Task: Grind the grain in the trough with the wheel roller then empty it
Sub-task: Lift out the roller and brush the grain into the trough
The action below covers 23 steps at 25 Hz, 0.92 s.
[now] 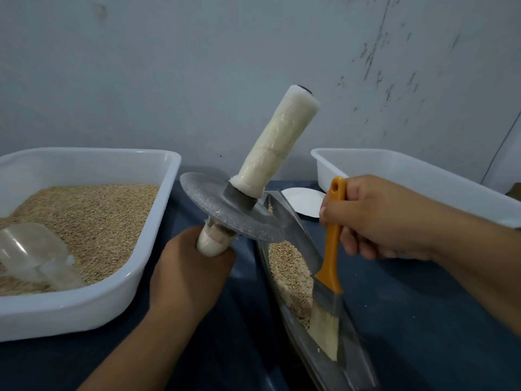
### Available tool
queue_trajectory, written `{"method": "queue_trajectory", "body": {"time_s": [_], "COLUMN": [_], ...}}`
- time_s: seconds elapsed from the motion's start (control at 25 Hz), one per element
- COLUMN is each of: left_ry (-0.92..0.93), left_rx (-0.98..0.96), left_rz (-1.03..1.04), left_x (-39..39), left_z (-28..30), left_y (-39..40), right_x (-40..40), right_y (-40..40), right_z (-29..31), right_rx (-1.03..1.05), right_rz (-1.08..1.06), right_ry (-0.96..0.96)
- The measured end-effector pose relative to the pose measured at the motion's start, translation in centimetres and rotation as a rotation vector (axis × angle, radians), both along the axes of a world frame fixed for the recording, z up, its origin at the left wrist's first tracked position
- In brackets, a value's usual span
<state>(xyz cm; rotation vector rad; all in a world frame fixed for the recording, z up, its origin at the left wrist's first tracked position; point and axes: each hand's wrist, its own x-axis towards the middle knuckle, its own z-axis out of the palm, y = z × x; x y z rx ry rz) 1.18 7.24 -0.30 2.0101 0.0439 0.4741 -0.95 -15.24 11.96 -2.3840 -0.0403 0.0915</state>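
My left hand (pixel 187 273) grips the lower handle of the wheel roller (pixel 234 210), a grey metal disc on a cream-wrapped axle, held tilted in the air above the far end of the trough. The narrow boat-shaped metal trough (pixel 355 359) lies on the dark blue table and holds ground grain (pixel 290 272). My right hand (pixel 377 218) holds the orange handle of a paintbrush (pixel 329 280). Its pale bristles rest inside the trough, at the near edge of the grain.
A white tub (pixel 93 303) of whole grain with a clear plastic scoop (pixel 36 255) stands at the left. Another white tub (pixel 423 176) sits at the back right, and a white paper plate (pixel 303 201) lies beyond the trough. A grey wall rises behind.
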Motion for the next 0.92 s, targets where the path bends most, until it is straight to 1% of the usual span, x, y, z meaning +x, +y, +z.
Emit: {"method": "queue_trajectory", "body": {"time_s": [0.08,0.16,0.32,0.48,0.6,0.72,0.8,0.92], "left_ry": [0.005,0.014,0.048,0.055,0.062,0.058,0.050,0.045], "left_rx": [-0.011,-0.022,-0.069,-0.074,-0.062,-0.046,-0.041,-0.044], "left_rz": [0.003,0.003,0.005,0.011,0.017,0.021,0.016,0.012], "left_x": [0.1,0.2,0.4,0.5,0.4,0.3,0.1,0.2], "left_z": [-0.1,-0.1,-0.1,-0.2,-0.2,-0.1,0.0,0.1], "left_y": [0.1,0.2,0.4,0.6,0.5,0.5,0.4,0.3], "right_x": [0.6,0.9,1.8,3.8,5.6,7.5,8.3,8.1], "right_y": [0.2,0.5,1.1,1.4,1.4,1.7,1.5,0.1], "right_z": [-1.1,-2.2,-3.8,-5.0,-5.0,-5.0,-4.9,-3.3], "right_rx": [-0.011,-0.019,-0.068,-0.103,-0.058,0.006,0.007,0.047], "right_rz": [-0.007,0.000,-0.010,-0.038,-0.045,-0.086,-0.099,-0.090], "right_ry": [0.001,-0.048,-0.238,-0.417,-0.508,-0.521,-0.496,-0.512]}}
